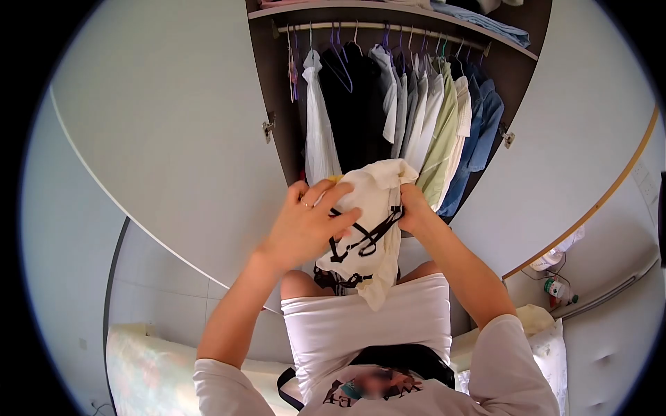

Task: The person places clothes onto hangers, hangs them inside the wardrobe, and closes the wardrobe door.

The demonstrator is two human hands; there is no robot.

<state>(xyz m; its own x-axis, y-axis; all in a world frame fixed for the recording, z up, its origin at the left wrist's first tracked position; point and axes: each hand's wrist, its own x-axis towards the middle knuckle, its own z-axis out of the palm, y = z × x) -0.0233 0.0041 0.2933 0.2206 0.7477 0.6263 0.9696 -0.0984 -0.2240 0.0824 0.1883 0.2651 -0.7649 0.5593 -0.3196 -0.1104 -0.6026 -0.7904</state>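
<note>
A cream garment with thin black straps [378,182] is bunched up in front of the wardrobe, above my lap. My right hand [414,208] is closed on its right edge, the fingertips partly hidden by cloth. On the other side, my left hand [309,218] has its fingers spread against the garment's left part, thumb and forefinger apart; a ring shows on one finger. A small yellow patch lies by the left fingertips. Black lace-like cloth [326,279] hangs below, near my knees; whether it belongs to the same garment, I cannot tell.
The wardrobe stands between two wide-swung doors, left [166,139] and right [555,139]. Shirts and denim jackets [491,111] hang from a rail [347,26]; folded clothes [485,24] lie on the shelf above. A bottle [559,291] stands at right. Bedding [159,367] is at lower left.
</note>
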